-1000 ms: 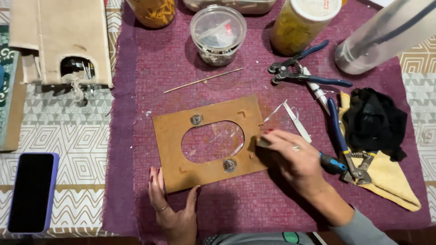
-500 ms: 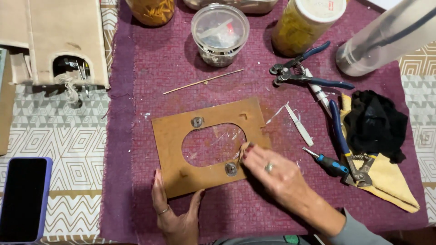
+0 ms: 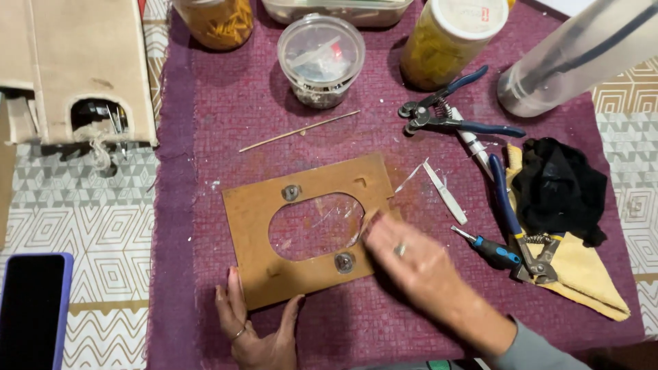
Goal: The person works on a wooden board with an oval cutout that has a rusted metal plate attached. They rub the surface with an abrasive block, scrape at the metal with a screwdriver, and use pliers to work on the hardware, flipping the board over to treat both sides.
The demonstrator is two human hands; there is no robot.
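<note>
1 head view, looking steeply down, close — near edge perhaps cropped

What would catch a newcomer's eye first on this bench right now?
The brown board with an oval cutout lies at the centre of the purple mat. The left hand steadies its near edge and the right hand, blurred, touches the cutout's right rim. Blue-handled pliers and a small screwdriver lie to the right.

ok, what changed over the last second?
The right hand slid left from the board's right edge to the rim of its oval hole. Nothing picked up or released. The left hand stays pressed on the lower edge; board, pliers and screwdriver unmoved.
</note>
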